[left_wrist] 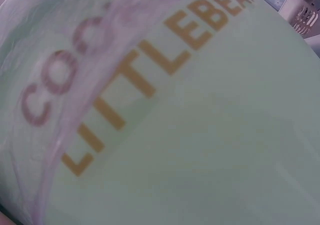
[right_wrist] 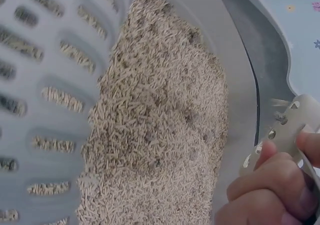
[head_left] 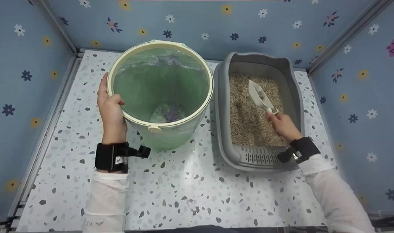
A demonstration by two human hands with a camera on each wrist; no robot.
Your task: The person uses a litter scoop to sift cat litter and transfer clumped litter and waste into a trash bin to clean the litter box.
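Note:
My left hand holds the left side of a round green trash bin, thumb at its cream rim and fingers along the outside. A clear bag lines the bin, and a crumpled bundle with purple on it lies at the bottom. My right hand grips the handle of a cream slotted litter scoop, which is held over the litter with some dark clumps in it. Beneath is a grey litter box with pellet litter. In the left wrist view, lettering shows on the bin's wall.
The bin and litter box stand side by side on a speckled white table. Blue flowered panels close off the back and both sides. A slotted step forms the near end of the litter box.

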